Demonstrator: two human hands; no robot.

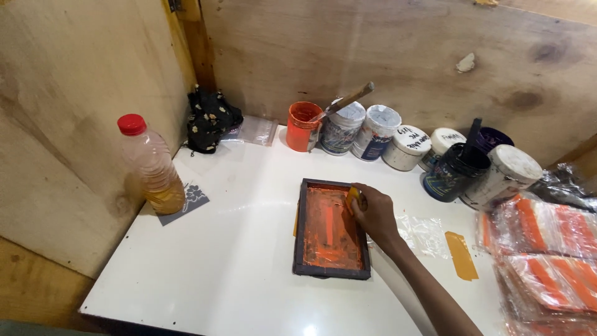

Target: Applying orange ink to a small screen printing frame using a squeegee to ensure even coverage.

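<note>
Right now your right hand (375, 214) is curled around a small yellow scraper (353, 198), pressing it onto the orange-inked mesh of the dark rectangular wooden screen frame (331, 229), which lies flat near the middle of the white tabletop (236, 261). Your left hand is out of view, so nothing shows steadying the frame. That looks like the main risk: a firm pull could slide the frame across the smooth table and smear the print beneath. Ink is pooled unevenly on the mesh, so a tilted scraper may leave streaks. To the far side, the orange plastic cup (304, 126) with a wooden stick (348, 99) in it stands just beside a row of white-lidded paint jars (379, 130); a careless elbow could tip them. At the right, the clear wrapped packets with orange stripes (547, 249) lie near your forearm and could catch wet ink. The clear bottle with a red cap (151, 165) stands well apart on the left.
</note>
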